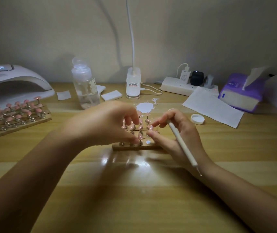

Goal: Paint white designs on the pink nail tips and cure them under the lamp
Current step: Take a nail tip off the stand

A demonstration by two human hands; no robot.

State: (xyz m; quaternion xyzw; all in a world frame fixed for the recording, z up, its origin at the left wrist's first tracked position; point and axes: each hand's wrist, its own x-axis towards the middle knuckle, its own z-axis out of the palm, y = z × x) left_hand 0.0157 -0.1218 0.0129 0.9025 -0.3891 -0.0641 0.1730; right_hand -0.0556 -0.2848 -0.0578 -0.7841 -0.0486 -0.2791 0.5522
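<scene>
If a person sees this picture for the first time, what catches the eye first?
Two hands meet at the centre over a wooden stand of pink nail tips; the right hand holds a white dotting pen. Behind them lies a white paint puddle, and a nail lamp sits far left.

Pale pink is seen on the nail tips (140, 126) of the tan wooden stand (135, 147) and on those of the second stand (23, 122). The dotting pen (181, 142) is white, as are the paint puddle (145, 107), the curing lamp (15, 81) and the power strip (185, 88). The tissue pack (240, 95) is purple. The desk (134, 190) is banded in light wood grain.
</scene>
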